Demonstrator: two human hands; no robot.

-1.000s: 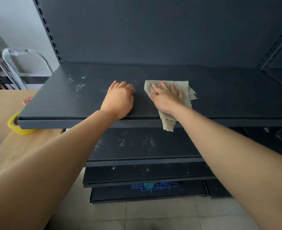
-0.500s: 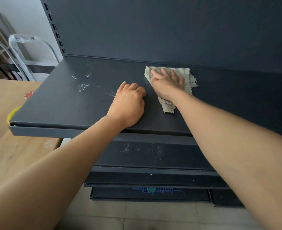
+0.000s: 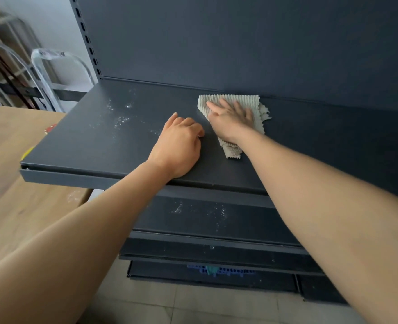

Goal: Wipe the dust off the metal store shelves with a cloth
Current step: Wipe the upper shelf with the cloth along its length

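Your right hand [image 3: 232, 118] lies flat with its fingers [image 3: 216, 106] spread apart, pressing the cloth [image 3: 251, 101] down onto the top shelf [image 3: 95, 141], close against the back panel [image 3: 240, 43]; nothing is pinched, the cloth is only pinned under your palm. Your left hand [image 3: 179, 146] rests just beside it on the bare metal, fingers curled loosely together and gripping nothing, seemingly as a brace. The white dust [image 3: 120, 120] sits well to the left of both hands, so the risk is that this pass misses it altogether unless you sweep leftward, and your own left hand stands between the cloth and that patch. Push the dust toward the open front edge and it will likely fall onto the lower shelf [image 3: 198, 216], which is already speckled. A tail of the cloth hangs loose behind your wrist; with only flat pressure on it, the cloth could bunch or slip out on a fast stroke. To the left stands a wooden table [image 3: 17, 136] just beside the shelf end, and a clear chair [image 3: 52, 66] behind it, neither in the way of the wiping.
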